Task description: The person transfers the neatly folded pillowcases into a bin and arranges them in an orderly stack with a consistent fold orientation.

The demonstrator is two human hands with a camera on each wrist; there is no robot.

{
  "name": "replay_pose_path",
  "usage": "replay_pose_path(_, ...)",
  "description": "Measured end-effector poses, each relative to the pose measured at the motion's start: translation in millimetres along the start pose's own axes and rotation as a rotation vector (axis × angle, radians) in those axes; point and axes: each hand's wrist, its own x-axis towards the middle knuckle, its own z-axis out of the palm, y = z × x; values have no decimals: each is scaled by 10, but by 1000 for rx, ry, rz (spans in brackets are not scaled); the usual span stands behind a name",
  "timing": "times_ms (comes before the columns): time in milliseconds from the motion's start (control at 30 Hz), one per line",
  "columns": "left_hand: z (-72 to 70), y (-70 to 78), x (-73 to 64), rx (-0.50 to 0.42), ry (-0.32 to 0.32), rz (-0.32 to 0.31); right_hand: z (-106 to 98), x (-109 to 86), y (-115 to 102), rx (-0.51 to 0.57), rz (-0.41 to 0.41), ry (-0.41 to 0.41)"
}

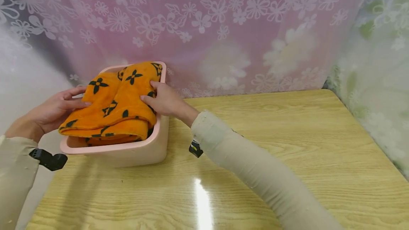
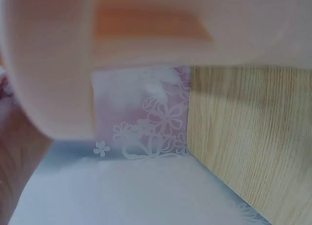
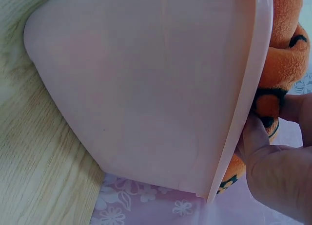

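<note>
A folded orange fleece cloth [image 1: 119,97] with dark flower shapes fills the top of a pale pink plastic bin [image 1: 140,153] and bulges over its rim. My left hand [image 1: 55,109] holds the cloth at its left side, thumb and forefinger on the edge. On the opposite side my right hand [image 1: 167,100] grips the cloth, with its other fingers tucked down between fabric and rim. The right wrist view shows the thumb and a finger of that hand [image 3: 278,171] on the cloth [image 3: 280,66], right at the rim. In the left wrist view the bin's blurred rim [image 2: 48,64] covers the fingers.
The bin stands at the left end of a wood-grain table [image 1: 271,144]. Behind it hangs a pink flowered curtain [image 1: 223,45], and a greenish flowered one [image 1: 377,81] hangs on the right. A dark wrist camera [image 1: 49,159] sits on the left sleeve.
</note>
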Motion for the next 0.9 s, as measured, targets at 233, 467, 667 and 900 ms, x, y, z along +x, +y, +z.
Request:
replay_pose_path(233,8,15,-11,39,27,-31,10,4,-14,-25,-1,-2)
replay_pose_path(467,61,43,62,110,23,-39,-14,8,22,-56,15,13)
replay_pose_path(667,139,44,110,161,64,-36,-63,-8,27,-41,14,-43)
replay_pose_path(900,312,121,94,482,182,106,-215,-135,94,-45,-108,-172)
